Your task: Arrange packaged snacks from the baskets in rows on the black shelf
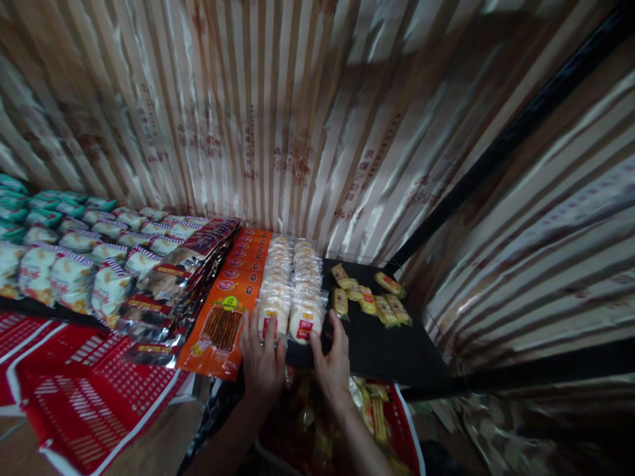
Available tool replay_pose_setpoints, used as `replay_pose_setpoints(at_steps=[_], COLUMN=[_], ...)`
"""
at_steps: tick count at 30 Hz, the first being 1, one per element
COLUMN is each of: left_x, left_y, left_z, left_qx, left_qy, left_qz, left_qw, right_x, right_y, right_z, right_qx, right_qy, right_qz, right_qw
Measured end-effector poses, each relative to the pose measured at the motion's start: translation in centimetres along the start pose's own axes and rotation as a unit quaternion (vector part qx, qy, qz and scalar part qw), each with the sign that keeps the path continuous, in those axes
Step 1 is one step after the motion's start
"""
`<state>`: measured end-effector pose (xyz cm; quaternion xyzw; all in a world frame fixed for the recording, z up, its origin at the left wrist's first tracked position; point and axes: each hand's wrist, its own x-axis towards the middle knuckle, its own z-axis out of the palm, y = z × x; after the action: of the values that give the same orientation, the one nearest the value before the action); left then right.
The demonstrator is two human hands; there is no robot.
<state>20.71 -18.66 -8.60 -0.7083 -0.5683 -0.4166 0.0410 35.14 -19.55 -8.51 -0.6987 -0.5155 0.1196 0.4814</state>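
Two rows of clear-wrapped round white crackers (301, 317) stand side by side on a black shelf (387, 350). My left hand (262, 360) rests at the front of the left row (274, 311), fingers stretched out and spread over the nearest packet. At the right row's front corner is my right hand (333, 357), its thumb close to the front packet and its fingers extended along the right side. An orange snack packet (223, 317) lies just left of my left hand. Several small yellow-wrapped snacks (367, 299) lie loosely to the right of the rows.
Dark foil packets (169, 291), white snack bags (74, 264) and green bags (14, 205) continue along the left. Below stand a red basket (94, 390) and another red basket (407, 423) containing yellow packets. A black bar (476, 178) slants up at right before wrinkled striped sheeting (278, 99).
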Motion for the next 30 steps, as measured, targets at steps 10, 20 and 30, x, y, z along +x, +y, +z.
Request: replay_pose_setpoints(at_steps=[10, 20, 30], left_x=[2.5, 2.3, 13.1], left_y=[1.9, 1.7, -4.9], left_z=[3.0, 2.7, 3.5], left_qx=[0.016, -0.016, -0.337], left_qy=[-0.027, -0.019, -0.165], left_qz=[-0.033, -0.028, -0.297], left_qw=[0.999, 0.999, 0.878], right_x=[4.8, 5.2, 10.2], right_y=[-1.3, -0.8, 1.9], right_z=[2.4, 1.9, 2.5], right_qx=[0.119, 0.168, 0.285], right_qy=[-0.083, -0.083, -0.050], right_qz=[0.110, 0.116, 0.180], right_qw=[0.983, 0.975, 0.940])
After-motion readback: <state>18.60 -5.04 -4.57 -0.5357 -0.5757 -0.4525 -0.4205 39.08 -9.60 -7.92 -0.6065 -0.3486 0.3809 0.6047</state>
